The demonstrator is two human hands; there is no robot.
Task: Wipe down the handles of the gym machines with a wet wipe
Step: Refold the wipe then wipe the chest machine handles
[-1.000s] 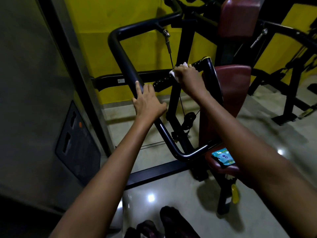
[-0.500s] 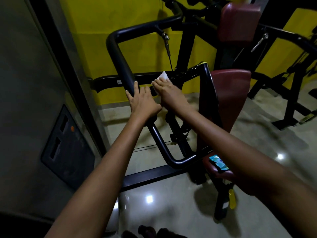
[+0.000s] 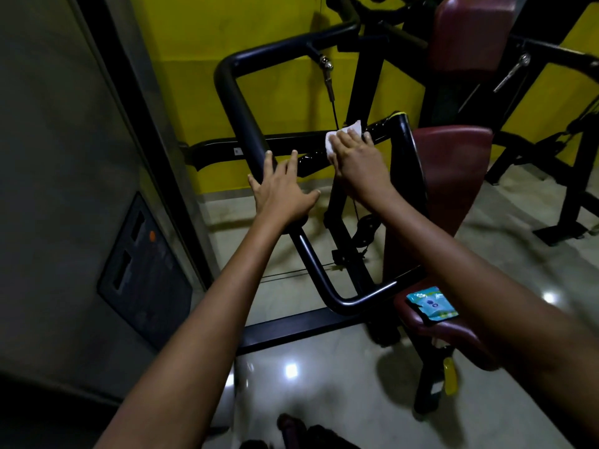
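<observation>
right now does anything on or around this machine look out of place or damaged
One thing: a teal wipes packet lies on the maroon seat pad, not a usual spot but handy. Otherwise the right hand presses the white wipe on the handle bar and the left hand steadies the frame tube; no damage shows.

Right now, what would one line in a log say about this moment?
step: wiping handle | right hand: presses wet wipe on grip handle | left hand: open, resting on frame bar | wipes pack: on seat
</observation>
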